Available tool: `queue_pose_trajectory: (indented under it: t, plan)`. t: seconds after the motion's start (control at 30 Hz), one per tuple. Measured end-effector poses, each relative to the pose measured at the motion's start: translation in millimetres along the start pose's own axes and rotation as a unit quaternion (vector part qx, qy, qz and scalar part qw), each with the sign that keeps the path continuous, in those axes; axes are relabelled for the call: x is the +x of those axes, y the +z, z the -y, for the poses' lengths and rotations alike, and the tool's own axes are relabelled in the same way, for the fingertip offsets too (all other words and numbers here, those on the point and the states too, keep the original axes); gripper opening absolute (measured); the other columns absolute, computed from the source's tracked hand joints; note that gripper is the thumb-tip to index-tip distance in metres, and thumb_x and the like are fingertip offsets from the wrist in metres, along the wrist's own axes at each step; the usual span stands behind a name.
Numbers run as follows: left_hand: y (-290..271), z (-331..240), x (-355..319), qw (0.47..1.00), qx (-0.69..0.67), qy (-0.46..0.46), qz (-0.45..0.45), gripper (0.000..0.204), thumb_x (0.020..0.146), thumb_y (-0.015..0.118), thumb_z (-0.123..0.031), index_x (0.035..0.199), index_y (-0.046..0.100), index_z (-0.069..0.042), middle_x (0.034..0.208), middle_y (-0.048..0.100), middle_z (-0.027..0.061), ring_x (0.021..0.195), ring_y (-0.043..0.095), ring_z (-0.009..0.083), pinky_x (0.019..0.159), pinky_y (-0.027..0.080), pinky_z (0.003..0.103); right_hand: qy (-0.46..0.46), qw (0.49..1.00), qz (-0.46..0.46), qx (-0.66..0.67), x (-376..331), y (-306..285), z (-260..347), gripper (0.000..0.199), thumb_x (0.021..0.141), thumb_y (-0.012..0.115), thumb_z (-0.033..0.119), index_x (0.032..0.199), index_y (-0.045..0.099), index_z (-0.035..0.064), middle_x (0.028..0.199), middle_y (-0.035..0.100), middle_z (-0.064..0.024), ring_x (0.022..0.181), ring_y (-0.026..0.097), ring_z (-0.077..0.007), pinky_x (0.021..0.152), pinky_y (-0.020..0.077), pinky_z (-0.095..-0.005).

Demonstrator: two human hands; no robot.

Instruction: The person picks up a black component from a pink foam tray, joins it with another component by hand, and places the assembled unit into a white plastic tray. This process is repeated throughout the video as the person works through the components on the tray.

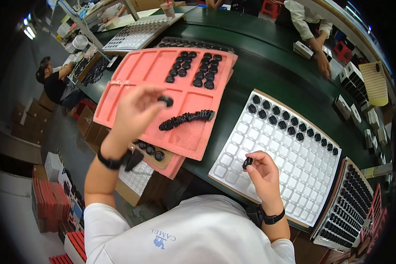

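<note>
Left hand (138,110) — pinching a round black piece (166,100), a bit blurred, above the pink tray (138,68) | right hand (265,176) — pinching a small black part (248,163) over the white compartment tray (240,140) | green tabletop (251,61) beneath it, a white box (302,49) farther off

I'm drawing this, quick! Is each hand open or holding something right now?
Left hand: pinching a round black piece over the pink tray.
Right hand: pinching a small black part over the white tray.
</note>
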State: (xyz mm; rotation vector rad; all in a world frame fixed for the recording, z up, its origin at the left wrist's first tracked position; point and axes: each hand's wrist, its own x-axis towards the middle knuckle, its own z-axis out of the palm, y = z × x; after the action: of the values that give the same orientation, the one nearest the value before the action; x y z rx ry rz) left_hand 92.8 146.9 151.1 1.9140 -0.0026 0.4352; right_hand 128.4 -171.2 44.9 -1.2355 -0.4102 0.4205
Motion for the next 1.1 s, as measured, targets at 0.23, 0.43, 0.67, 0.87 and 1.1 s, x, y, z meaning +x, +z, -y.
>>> queue_pose_trajectory:
  t: [0.23,0.43,0.67,0.87,1.1]
  plan:
    - [75.4,3.1,-108.7,0.985,-0.149,0.076,0.048,0.028,0.079,0.063,0.010,0.105,0.055,0.004,0.106,0.058,0.0155,0.100,0.059,0.0201,0.086,0.048,0.029,-0.006,0.999,0.036,0.025,-24.5,19.0,-2.6,0.026,0.084,0.057,-0.002,0.109,0.050,-0.0014,0.098,0.051,-0.0040,0.085,0.047,-0.0099,0.078,0.0392,-0.0230]
    - [139.6,33.0,-138.1,0.953,-0.291,-0.047,0.064,0.032,0.077,0.074,-0.004,0.102,0.054,0.001,0.108,0.056,0.0165,0.103,0.058,0.0237,0.086,0.049,0.035,-0.049,0.997,0.061,-0.003,-47.7,27.0,-20.5,0.027,0.083,0.057,-0.002,0.109,0.048,-0.0010,0.100,0.048,-0.0050,0.088,0.045,-0.0115,0.082,0.0389,-0.0251]
    - [163.7,36.6,-154.3,0.961,-0.244,0.029,0.124,0.046,0.071,0.080,-0.007,0.108,0.054,0.002,0.107,0.054,0.0118,0.098,0.057,0.0190,0.085,0.050,0.031,-0.068,0.997,0.044,0.013,-81.5,23.7,-27.5,0.025,0.085,0.056,-0.001,0.109,0.048,-0.0006,0.100,0.048,-0.0058,0.088,0.045,-0.0125,0.084,0.0392,-0.0263]
    - [180.9,38.7,-161.3,0.963,-0.206,0.119,0.128,0.051,0.069,0.082,-0.009,0.111,0.055,0.003,0.108,0.053,0.0120,0.098,0.057,0.0189,0.084,0.051,0.029,-0.140,0.988,0.003,-0.059,-92.9,16.3,-36.0,0.021,0.085,0.059,0.001,0.105,0.052,0.0016,0.087,0.050,-0.0036,0.077,0.048,-0.0109,0.072,0.0420,-0.0247]
    - [193.3,33.3,-145.2,0.967,-0.149,0.099,0.183,0.046,0.073,0.076,-0.002,0.114,0.054,0.003,0.107,0.054,0.0131,0.100,0.057,0.0208,0.087,0.049,0.030,-0.180,0.969,-0.009,-0.167,-93.5,-14.8,-38.7,0.020,0.090,0.054,0.004,0.109,0.048,0.0007,0.094,0.051,-0.0054,0.082,0.047,-0.0129,0.078,0.0404,-0.0255]
